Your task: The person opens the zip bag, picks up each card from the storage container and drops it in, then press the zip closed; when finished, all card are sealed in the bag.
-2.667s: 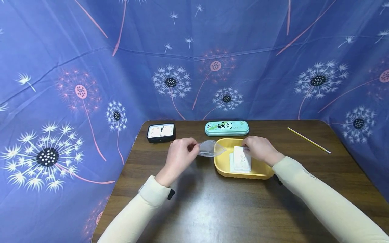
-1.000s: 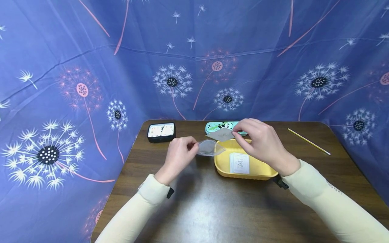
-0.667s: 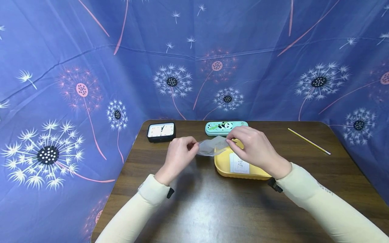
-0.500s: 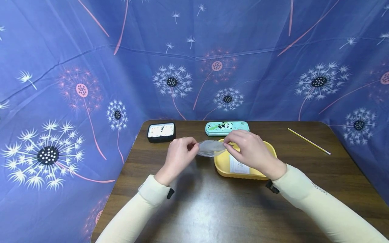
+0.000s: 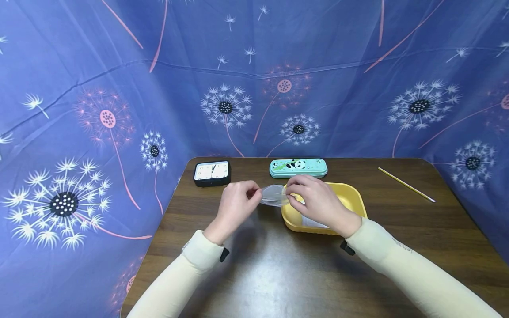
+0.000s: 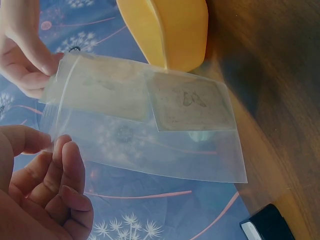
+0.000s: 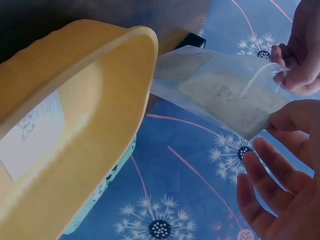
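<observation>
My left hand [image 5: 254,193] pinches one side of the mouth of a clear plastic bag [image 5: 272,196] held above the table. My right hand [image 5: 288,194] pinches a white card [image 6: 100,90] by its end at the bag's mouth, most of it inside. In the left wrist view a second card [image 6: 190,102] with a small butterfly drawing lies deeper in the bag [image 6: 150,135]. A yellow tray [image 5: 351,196] just right of the bag holds more white cards [image 7: 30,135]; my right hand hides most of them in the head view.
A dark wooden table [image 5: 278,274] is enclosed by blue dandelion-print cloth [image 5: 99,110]. At its far edge sit a black clock [image 5: 212,173] and a teal panda pencil case [image 5: 298,168]. A yellow pencil [image 5: 405,184] lies far right.
My right hand lifted a card out of the yellow tray, carried it left and slid it into the bag. My left hand kept the bag still.
</observation>
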A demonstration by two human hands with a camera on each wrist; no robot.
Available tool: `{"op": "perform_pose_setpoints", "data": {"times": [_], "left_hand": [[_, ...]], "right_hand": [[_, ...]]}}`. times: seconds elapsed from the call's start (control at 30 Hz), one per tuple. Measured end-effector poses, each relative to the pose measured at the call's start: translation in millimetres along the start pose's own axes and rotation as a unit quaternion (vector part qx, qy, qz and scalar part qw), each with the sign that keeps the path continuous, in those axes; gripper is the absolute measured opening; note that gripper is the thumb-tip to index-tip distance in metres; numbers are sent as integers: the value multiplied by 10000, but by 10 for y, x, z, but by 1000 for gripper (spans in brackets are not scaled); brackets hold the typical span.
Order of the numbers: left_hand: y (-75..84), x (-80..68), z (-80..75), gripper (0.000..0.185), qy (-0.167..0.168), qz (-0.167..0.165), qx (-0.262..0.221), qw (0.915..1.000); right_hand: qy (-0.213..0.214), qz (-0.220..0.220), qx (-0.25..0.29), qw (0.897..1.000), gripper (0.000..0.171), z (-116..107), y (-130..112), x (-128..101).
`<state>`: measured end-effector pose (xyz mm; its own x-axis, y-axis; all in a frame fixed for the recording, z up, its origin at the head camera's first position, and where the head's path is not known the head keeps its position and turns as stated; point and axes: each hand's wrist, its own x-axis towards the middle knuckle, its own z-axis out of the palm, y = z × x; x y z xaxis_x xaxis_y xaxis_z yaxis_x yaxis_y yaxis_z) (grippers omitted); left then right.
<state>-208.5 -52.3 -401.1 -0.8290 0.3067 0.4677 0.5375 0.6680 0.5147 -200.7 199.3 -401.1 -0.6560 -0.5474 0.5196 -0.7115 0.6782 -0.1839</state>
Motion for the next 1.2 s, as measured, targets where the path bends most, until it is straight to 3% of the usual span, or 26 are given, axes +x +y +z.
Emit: {"op": "perform_pose_setpoints", "data": {"times": [0.63, 1.0, 1.2], "left_hand": [[-19, -39, 24, 11, -66, -20, -25, 10000], [-19, -37, 19, 11, -65, -41, -66, 9999], [-19, -25, 10, 12, -11, 25, -34, 10000]], "right_hand": [[-612, -42, -33, 9981, 10, 190, 74, 121], [-664, 80, 58, 9977, 10, 188, 63, 101], [-393, -8, 235, 9990, 9, 130, 59, 105]]}}
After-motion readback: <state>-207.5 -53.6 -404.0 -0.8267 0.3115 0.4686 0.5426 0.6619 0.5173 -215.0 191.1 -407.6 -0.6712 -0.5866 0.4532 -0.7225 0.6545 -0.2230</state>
